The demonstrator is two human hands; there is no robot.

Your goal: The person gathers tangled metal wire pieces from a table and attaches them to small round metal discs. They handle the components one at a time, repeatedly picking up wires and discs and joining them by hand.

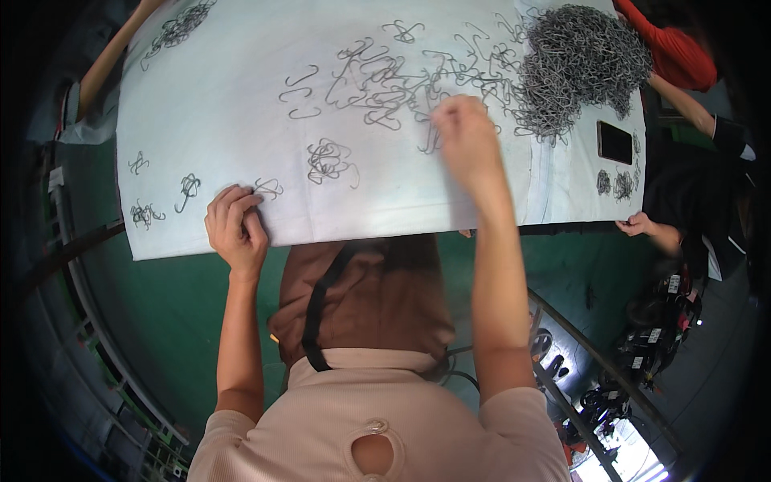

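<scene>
Left grip (234,225) loosely curled beside wire hooks (271,189)

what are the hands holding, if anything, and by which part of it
It cannot be told: the right hand is blurred above scattered wire hooks, and the left hand, beside a small hook cluster, hides any grip.

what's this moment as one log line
left hand: beside small grey wire-hook cluster; right hand: blurred, at scattered grey wire hooks; grips: unclear
</scene>
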